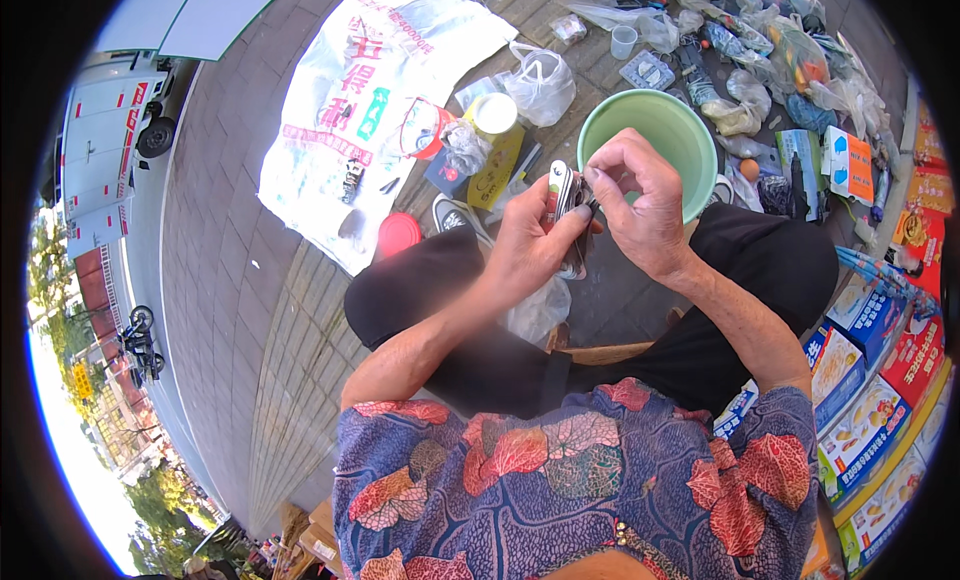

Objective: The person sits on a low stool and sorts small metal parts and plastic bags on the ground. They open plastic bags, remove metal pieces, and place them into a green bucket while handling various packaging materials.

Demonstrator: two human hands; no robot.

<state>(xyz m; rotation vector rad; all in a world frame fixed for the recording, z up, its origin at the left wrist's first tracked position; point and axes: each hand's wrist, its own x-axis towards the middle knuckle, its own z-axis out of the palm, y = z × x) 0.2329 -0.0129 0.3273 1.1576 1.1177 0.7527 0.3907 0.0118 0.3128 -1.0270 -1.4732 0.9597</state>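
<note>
My left hand (541, 231) is closed around a bundle of flat metal pieces (562, 193), which look like stacked nail clippers or small folding tools. My right hand (637, 197) is at the right side of the bundle, its thumb and index finger pinched together on something small and dark that I cannot make out. Both hands are above my lap, before the near rim of a light green plastic tub (646, 99). A clear plastic bag (538, 310) lies beneath my left wrist, between my dark trouser legs.
A white woven sack (322, 114) is spread on the paving at the left. Near it are a red lid (398, 235), a red-rimmed container (424, 129) and a white plastic bag (541, 84). Small goods in plastic bags (750, 99) lie at the upper right; printed cartons (862, 400) stand at the right.
</note>
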